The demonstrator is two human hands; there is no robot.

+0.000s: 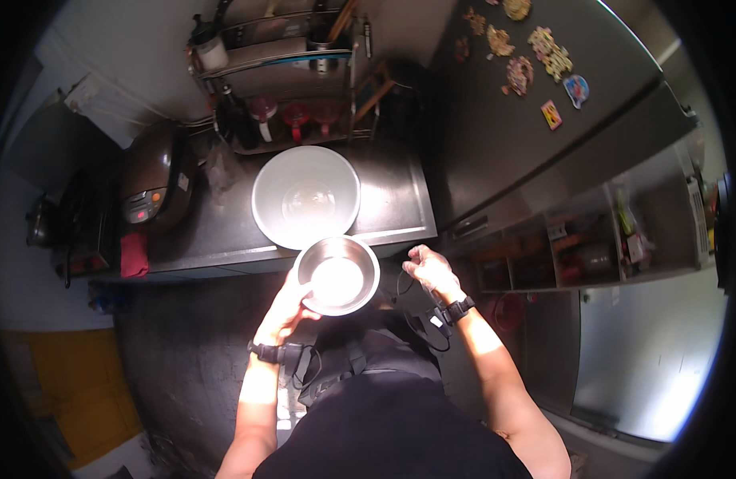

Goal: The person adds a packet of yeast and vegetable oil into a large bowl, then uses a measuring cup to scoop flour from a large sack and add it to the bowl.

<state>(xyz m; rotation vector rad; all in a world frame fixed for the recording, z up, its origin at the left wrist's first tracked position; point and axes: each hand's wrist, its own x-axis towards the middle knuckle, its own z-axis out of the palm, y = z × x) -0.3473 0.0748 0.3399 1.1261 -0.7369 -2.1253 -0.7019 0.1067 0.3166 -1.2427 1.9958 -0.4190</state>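
My left hand [289,305] grips the rim and side of a round stainless steel bowl [368,278], held in front of the counter's edge. Sunlight glares on the bowl's inside, so its contents cannot be told. Just beyond, a large whitish basin [266,197] stands on the metal counter; the steel bowl overlaps its near edge in the picture. To the right, my right hand [430,270] is raised with bent fingers and seems to wear a thin clear glove. Nothing can be made out in it. Both wrists carry black straps with small devices and cables.
A brown rice cooker [155,185] stands on the counter [398,179] at left, beside a red cloth [134,255]. Behind the basin is a metal rack [272,60] with bottles and red-lidded jars. A dark refrigerator [523,138] with magnets borders the right, near shelves [595,281].
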